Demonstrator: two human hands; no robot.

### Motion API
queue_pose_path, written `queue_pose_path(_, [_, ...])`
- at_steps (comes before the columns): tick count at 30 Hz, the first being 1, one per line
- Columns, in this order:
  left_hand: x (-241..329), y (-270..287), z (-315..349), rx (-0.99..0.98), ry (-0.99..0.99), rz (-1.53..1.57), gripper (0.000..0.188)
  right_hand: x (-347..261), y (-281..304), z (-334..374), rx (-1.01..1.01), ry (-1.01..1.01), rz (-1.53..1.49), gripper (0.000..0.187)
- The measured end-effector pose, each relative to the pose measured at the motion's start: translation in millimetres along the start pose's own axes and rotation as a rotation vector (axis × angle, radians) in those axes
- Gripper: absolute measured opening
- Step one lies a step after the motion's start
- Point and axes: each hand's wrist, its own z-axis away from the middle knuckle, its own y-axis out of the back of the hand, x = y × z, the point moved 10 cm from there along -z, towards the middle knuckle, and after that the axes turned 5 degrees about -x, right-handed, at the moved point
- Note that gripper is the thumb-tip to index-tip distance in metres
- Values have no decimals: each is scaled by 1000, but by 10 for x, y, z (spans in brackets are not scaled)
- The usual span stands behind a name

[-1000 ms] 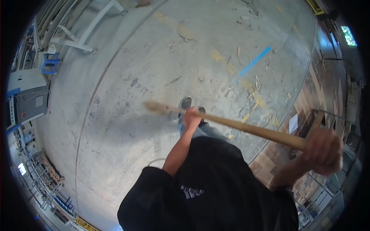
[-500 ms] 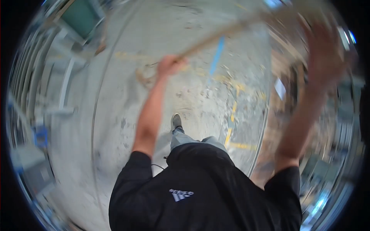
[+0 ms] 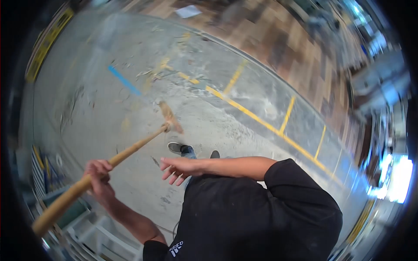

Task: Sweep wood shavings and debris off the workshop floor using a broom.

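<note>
My left hand (image 3: 100, 179) is wrapped round a long wooden handle (image 3: 138, 145) at the lower left. This handle slopes from the lower left edge toward the middle of the view and ends in a tan broom head (image 3: 170, 118), slightly blurred, at floor level just beyond my feet. My right hand (image 3: 179, 168) reaches across in front of my body with its fingers apart and holds nothing. A gap of bare floor separates it from the handle.
Grey concrete floor (image 3: 130, 104) carries yellow lines (image 3: 257, 115) and a blue strip (image 3: 125, 81). Scattered debris (image 3: 152, 75) lies beyond the broom. Wood planking (image 3: 270, 48) runs along the far right, with a white sheet (image 3: 188, 11) on it. Framed equipment (image 3: 93, 235) stands at lower left.
The view has swung right. My right hand, raised and blurred at upper right before, is now low in front of me. My left hand still grips the handle, which now slants to the lower left.
</note>
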Motion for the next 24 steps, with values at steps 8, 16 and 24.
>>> queue_pose_path(8, [411, -2873, 363, -615, -255, 165, 40, -544, 905, 1959, 209, 635, -637, 70])
queue_pose_path(16, [528, -3607, 459, -754, -281, 144, 31, 471, 3192, 3235, 901, 990, -1163, 17])
queue_pose_path(24, [408, -4331, -89, -906, -209, 635, 30, 1739, 4890, 5165, 1185, 1277, -1402, 15])
